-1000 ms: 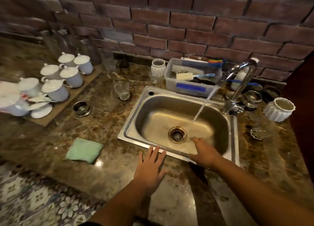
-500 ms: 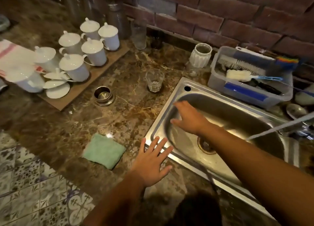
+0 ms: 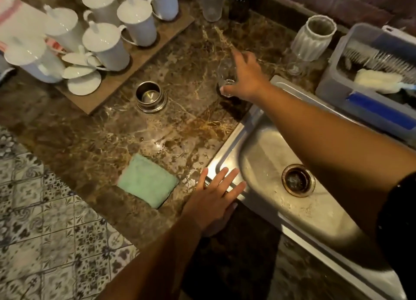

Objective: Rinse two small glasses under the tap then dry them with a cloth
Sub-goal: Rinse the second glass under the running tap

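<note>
A small clear glass [image 3: 225, 73] stands on the marble counter just left of the steel sink [image 3: 227, 152]. My right hand [image 3: 246, 77] reaches across the sink corner and curls round this glass, thumb near its base and fingers over its far side. A second small glass [image 3: 295, 65] stands in front of a white ribbed cup [image 3: 314, 38] behind the sink. My left hand [image 3: 215, 197] rests flat, fingers spread, on the sink's front left corner. A folded green cloth [image 3: 146, 182] lies on the counter left of that hand. The tap is out of view.
A wooden board [image 3: 139, 58] with several white lidded cups stands at the back left. A small steel cup [image 3: 150, 95] sits mid-counter. A plastic tub [image 3: 373, 101] with brushes and a sponge sits behind the sink. Tall glassware [image 3: 211, 2] lines the brick wall.
My right hand left the sink basin and moved up and left to the small glass, closing round it. The view swung left and down; the tap and its stream left the frame. My left hand stayed put.
</note>
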